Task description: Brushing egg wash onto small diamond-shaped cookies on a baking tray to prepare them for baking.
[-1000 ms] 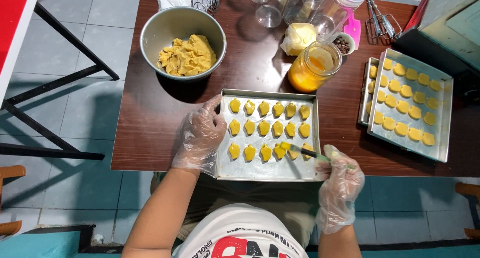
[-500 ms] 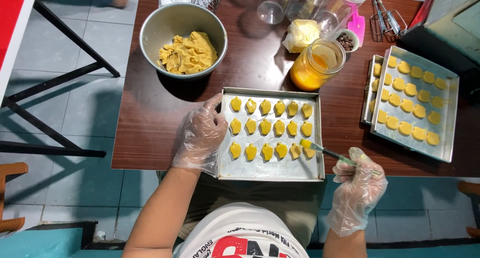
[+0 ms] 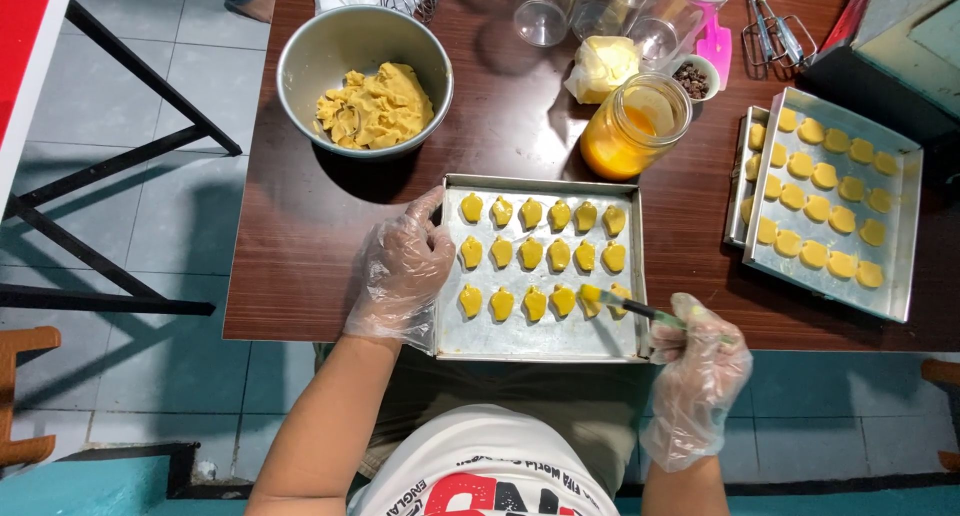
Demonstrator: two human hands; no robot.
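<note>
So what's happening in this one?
A person in thin plastic gloves is at a wooden table. The right hand holds a brush against the dough pieces on a tray, glazing the bottom row. The left hand steadies the tray's left edge.

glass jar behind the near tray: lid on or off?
Off. The glass jar stands upright with an open mouth, orange-yellow liquid visible inside, no lid on it.
</note>
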